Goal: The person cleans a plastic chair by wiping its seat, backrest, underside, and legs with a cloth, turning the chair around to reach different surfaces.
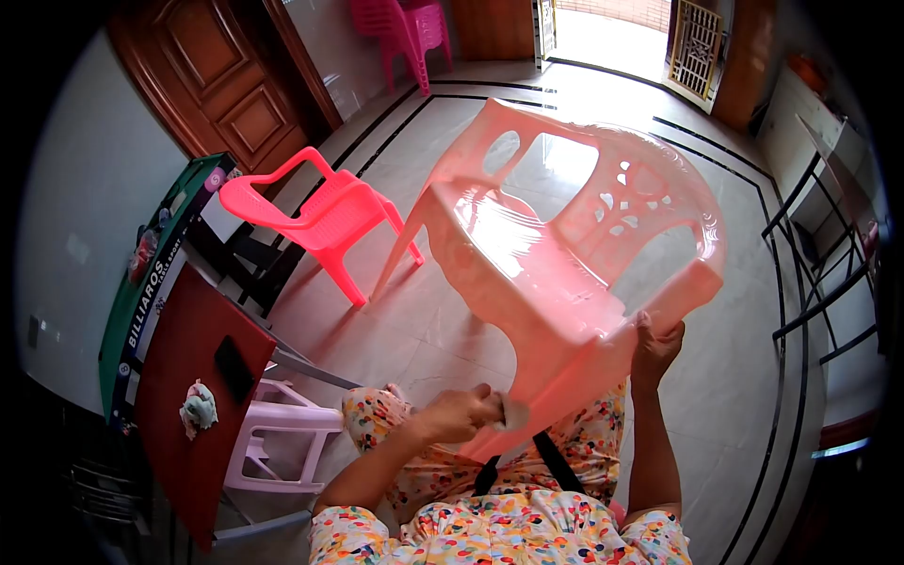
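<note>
A pale pink plastic armchair is tilted in front of my lap, its seat and cut-out backrest turned up to the light. My right hand is closed on the chair's edge below the armrest, thumb on the near side. Lower down, my left hand is closed with its fingertips at a chair leg. A small pale greyish piece shows at those fingertips, against the leg; I cannot make out what it is.
A bright pink chair stands beyond on the tiled floor. At left, a red table holds a phone and crumpled cloth, beside a lilac stool and billiards box. A black-framed folding table stands at right.
</note>
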Tool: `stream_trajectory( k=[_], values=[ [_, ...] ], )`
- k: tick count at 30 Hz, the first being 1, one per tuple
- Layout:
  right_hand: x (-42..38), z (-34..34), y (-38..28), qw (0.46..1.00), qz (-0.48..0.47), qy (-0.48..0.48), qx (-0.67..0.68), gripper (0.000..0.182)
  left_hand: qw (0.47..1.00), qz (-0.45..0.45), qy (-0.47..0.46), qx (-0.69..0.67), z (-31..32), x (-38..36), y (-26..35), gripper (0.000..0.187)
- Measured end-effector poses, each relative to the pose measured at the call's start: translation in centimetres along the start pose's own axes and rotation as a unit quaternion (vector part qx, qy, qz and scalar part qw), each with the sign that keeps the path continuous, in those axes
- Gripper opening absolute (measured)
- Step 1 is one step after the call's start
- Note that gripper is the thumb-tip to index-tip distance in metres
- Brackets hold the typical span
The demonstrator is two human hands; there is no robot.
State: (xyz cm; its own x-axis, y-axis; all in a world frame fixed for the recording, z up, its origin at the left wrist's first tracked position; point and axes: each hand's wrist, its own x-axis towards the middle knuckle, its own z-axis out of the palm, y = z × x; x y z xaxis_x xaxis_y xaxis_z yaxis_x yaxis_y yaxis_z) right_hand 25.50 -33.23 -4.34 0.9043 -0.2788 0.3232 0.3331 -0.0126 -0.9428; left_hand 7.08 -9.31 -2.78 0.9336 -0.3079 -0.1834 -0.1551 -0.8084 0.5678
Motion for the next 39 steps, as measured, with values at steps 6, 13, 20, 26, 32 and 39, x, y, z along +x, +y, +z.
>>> stream_trajectory(
  k=[6,13,20,26,32,39],
  values=[
    [-0.3,0.1,-0.1,1.0,-0.002,0.005,-0.005,0.024,0.927,0.079,0.356,-0.088,-7.4,0.5,0.8,0.032],
    [-1.1,0.1,-0.4,1.0,0.021,-0.009,0.02,0.027,0.883,-0.05,0.467,-0.001,-3.9,6.2,0.1,0.031],
    [-1.3,-0.1,0.0,1.0,0.016,-0.011,0.012,0.028,0.937,0.069,0.292,0.18,0.7,5.4,5.9,0.034],
    [-1.3,0.2,-0.5,0.997,0.044,-0.006,0.066,0.029,0.985,0.138,0.089,0.054,0.1,2.9,5.6,0.026],
    [-1.8,-0.1,-0.7,0.999,0.038,-0.011,0.011,0.029,0.939,0.135,0.311,-0.05,-5.6,1.5,2.0,0.034],
    [-2.7,0.1,-0.4,0.999,0.035,-0.014,0.036,0.033,0.808,-0.029,0.586,-0.052,-11.2,2.9,-1.1,0.025]
  ],
)
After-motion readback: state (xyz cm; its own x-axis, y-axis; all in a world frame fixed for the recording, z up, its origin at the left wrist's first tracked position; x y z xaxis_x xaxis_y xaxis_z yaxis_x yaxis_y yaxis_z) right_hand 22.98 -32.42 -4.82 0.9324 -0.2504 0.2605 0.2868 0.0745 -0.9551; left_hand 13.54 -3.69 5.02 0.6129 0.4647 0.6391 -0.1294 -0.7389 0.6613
